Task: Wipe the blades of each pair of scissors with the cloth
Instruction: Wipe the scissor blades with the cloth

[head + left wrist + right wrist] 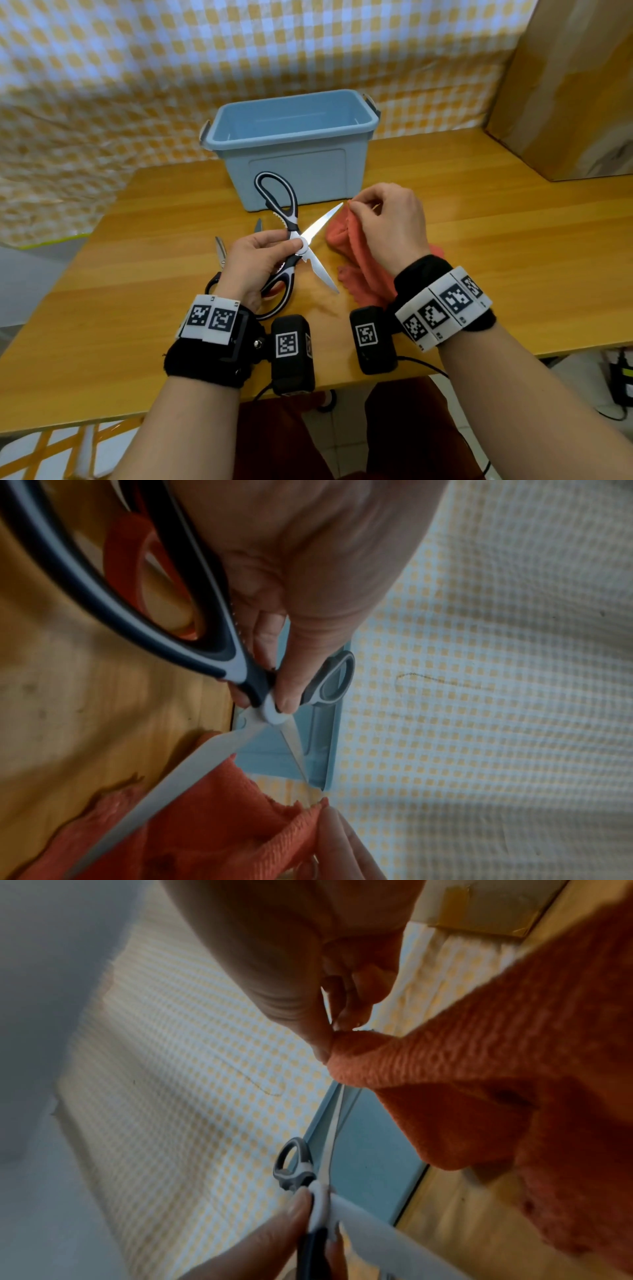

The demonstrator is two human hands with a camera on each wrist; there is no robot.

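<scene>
Black-and-white kitchen scissors (pixel 294 226) are held above the wooden table with their blades spread wide. My left hand (pixel 287 250) grips them at the pivot, thumb on top, with the lower handle under the palm. In the left wrist view the scissors (pixel 240 666) cross the frame and the near blade lies over the orange cloth (pixel 212 818). My right hand (pixel 352 207) pinches the orange cloth (pixel 346 253) at the tip of the upper blade; the rest of the cloth hangs down to the table. The right wrist view shows that pinch on the cloth (pixel 479 1069), with the blade edge just below it.
An empty blue bin (pixel 291 137) stands right behind the scissors. More scissors (pixel 221 251) lie on the table under my left hand, one with a red handle (pixel 126 561). A cardboard box (pixel 565 85) stands at the back right. A checked curtain hangs behind.
</scene>
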